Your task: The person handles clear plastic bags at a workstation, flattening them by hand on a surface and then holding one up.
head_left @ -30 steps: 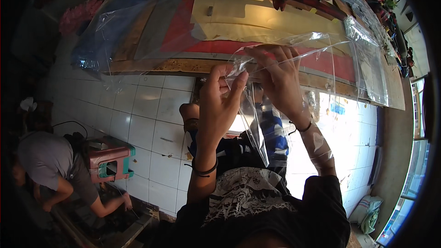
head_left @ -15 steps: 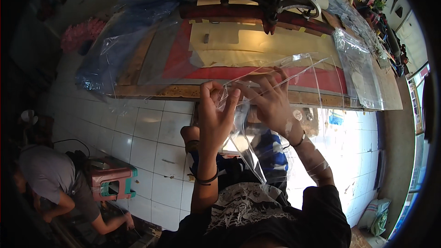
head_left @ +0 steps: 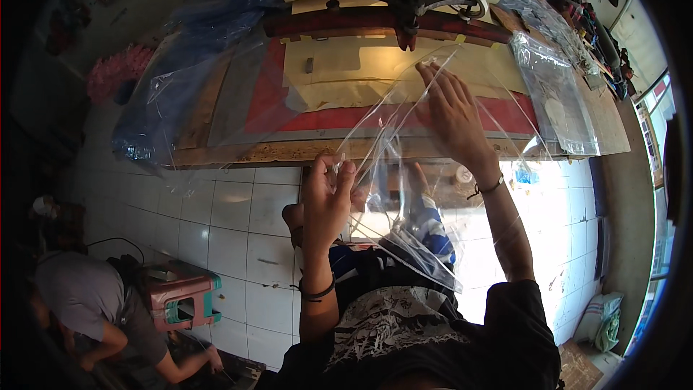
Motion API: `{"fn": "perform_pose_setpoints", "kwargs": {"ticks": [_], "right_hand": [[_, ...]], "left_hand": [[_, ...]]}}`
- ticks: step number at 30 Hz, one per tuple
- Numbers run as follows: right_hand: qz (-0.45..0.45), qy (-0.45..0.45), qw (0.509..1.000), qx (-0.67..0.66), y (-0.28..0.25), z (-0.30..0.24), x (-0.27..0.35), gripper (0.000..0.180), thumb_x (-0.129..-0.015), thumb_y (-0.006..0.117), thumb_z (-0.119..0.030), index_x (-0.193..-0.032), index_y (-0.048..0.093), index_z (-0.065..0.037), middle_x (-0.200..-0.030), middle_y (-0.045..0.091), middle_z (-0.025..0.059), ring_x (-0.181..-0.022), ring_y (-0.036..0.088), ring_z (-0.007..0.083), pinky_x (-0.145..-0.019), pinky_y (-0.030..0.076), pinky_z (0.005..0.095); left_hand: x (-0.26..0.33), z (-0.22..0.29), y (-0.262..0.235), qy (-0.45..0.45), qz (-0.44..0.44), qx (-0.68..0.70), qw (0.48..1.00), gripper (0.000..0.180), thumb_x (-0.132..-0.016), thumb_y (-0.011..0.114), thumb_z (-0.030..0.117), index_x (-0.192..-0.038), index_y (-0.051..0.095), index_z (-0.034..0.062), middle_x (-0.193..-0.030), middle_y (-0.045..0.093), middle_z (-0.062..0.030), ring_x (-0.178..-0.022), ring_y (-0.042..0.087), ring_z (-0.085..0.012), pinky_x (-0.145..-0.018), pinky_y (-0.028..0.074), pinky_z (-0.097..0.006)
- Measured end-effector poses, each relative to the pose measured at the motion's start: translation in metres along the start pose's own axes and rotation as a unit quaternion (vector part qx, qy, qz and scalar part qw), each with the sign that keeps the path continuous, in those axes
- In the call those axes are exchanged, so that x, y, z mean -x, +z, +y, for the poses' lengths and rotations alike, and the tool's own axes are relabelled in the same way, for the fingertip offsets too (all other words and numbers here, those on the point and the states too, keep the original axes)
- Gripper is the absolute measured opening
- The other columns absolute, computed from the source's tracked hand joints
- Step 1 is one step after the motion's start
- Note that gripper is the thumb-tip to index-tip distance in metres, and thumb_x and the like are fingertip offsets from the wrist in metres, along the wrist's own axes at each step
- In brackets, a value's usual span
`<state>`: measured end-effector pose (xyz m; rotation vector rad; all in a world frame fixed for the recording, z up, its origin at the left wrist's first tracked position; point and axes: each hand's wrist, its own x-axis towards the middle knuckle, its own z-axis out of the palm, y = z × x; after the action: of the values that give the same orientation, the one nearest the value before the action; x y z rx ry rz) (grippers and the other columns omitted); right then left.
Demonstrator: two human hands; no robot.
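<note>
A clear, shiny plastic sheet hangs creased between my two hands, over the table's front edge and my lap. At its left edge my left hand is closed, thumb against bent fingers, with the plastic pinched in it. Higher and to the right, my right hand reaches over the table with its fingers together, their tips gripping the sheet's upper edge. The right thumb is mostly hidden. Beneath the sheet lie a yellow panel and a red border on the worktable.
A dark clamp-like machine with a red-brown bar stands across the table's back. Blue-tinted plastic covers the left end; folded clear plastic lies at the right. A person bends beside a pink-and-green stool at lower left.
My right hand has moved up and away over the table, drawing the plastic's edge along. My left hand has come slightly lower and left, so the sheet is stretched wider between them.
</note>
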<state>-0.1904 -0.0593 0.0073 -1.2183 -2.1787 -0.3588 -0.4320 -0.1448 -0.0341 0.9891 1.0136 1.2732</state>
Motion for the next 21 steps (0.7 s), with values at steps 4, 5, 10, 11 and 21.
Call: {"fn": "perform_pose_setpoints", "kwargs": {"ticks": [4,5,10,11,21], "right_hand": [[-0.034,0.016,0.998,-0.060,0.008,0.006,0.009,0.059,-0.089,0.057,-0.005,-0.146,0.040,-0.006,-0.137,0.051,0.0171,-0.128,0.048,0.0342,-0.107,0.038,0.0446],[-0.032,0.009,0.998,-0.061,0.010,0.008,0.007,0.059,-0.090,0.057,-0.006,-0.146,0.040,-0.006,-0.137,0.051,0.0171,-0.128,0.048,0.0343,-0.106,0.038,0.0445],[-0.056,0.048,0.994,-0.077,0.011,0.006,0.007,0.057,-0.091,0.056,-0.008,-0.146,0.041,-0.007,-0.138,0.049,0.0167,-0.124,0.050,0.0352,-0.104,0.039,0.0444],[-0.060,0.050,0.993,-0.084,0.007,0.004,0.005,0.056,-0.091,0.056,-0.009,-0.145,0.042,-0.007,-0.138,0.049,0.0164,-0.123,0.050,0.0355,-0.103,0.040,0.0444],[-0.077,-0.023,0.992,-0.098,0.020,0.017,0.012,0.038,-0.088,0.058,-0.006,-0.126,0.055,-0.007,-0.136,0.051,0.0142,-0.129,0.046,0.0337,-0.106,0.039,0.0438]], "left_hand": [[-0.005,-0.008,-0.013,-0.022,-0.084,-0.016,0.996,0.019,-0.098,0.062,0.018,-0.101,0.057,-0.0005,-0.082,0.066,-0.0092,-0.066,0.067,-0.0142,-0.050,0.054,-0.028],[-0.005,-0.009,-0.012,-0.025,-0.090,-0.023,0.995,0.021,-0.098,0.062,0.019,-0.103,0.057,-0.0009,-0.082,0.066,-0.0082,-0.065,0.066,-0.0127,-0.050,0.053,-0.026],[0.000,-0.011,-0.010,-0.050,-0.088,-0.029,0.994,0.025,-0.098,0.062,0.020,-0.106,0.058,-0.0029,-0.083,0.067,-0.0098,-0.066,0.068,-0.0143,-0.050,0.055,-0.026],[0.001,-0.011,-0.014,-0.059,-0.092,-0.026,0.994,0.023,-0.098,0.063,0.019,-0.105,0.058,-0.0030,-0.085,0.068,-0.0106,-0.067,0.069,-0.0163,-0.049,0.056,-0.027],[0.027,0.073,0.001,0.330,0.037,-0.246,0.911,0.037,-0.099,0.057,0.037,-0.115,0.056,0.0036,-0.095,0.055,-0.0068,-0.079,0.050,-0.0143,-0.069,0.044,-0.032]]}}
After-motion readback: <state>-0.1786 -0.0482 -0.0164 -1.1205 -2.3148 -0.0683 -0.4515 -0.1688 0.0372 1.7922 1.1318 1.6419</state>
